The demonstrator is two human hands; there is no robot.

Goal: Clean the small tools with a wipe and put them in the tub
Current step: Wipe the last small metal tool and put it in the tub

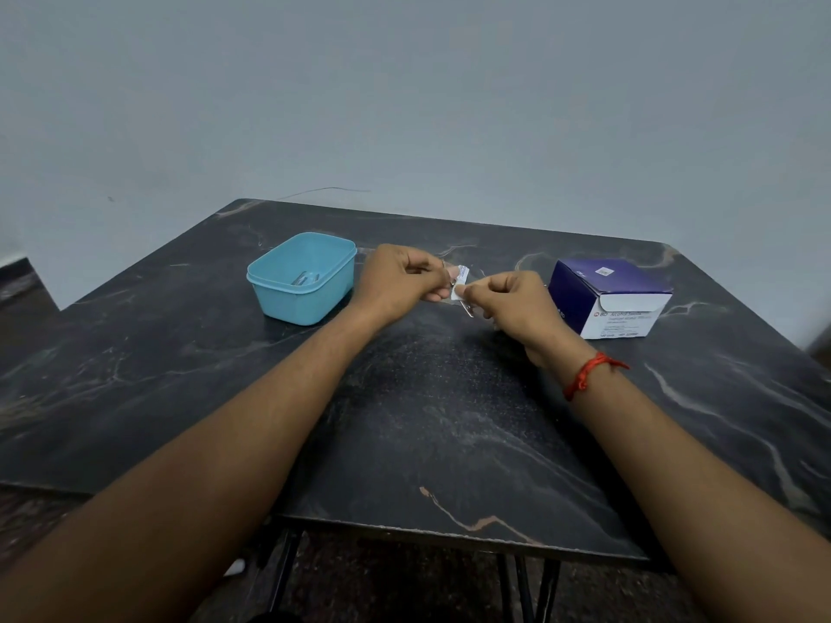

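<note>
Black, pale-veined marble-look tabletop [427,420] is carried on thin dark metal legs [288,573] and set against a plain grey-blue wall [404,105]. The near edge is chipped pale in places, and broad bare surface is left between the forearms. A light blue plastic tub [297,303] is stood toward the far left, with small metal tools [303,277] lying inside it. A purple and white cardboard box [580,285] is placed at right; "BD Alcohol" can be read, the rest being blurred. Over the middle, a small white wipe sachet [461,281] is pinched between the curled fingers of the left hand [400,281] and the right hand [517,303]. A thin metal tool [469,310] is seen just under the sachet; which hand holds it cannot be told. A red thread [584,375] is tied round the right wrist.
</note>
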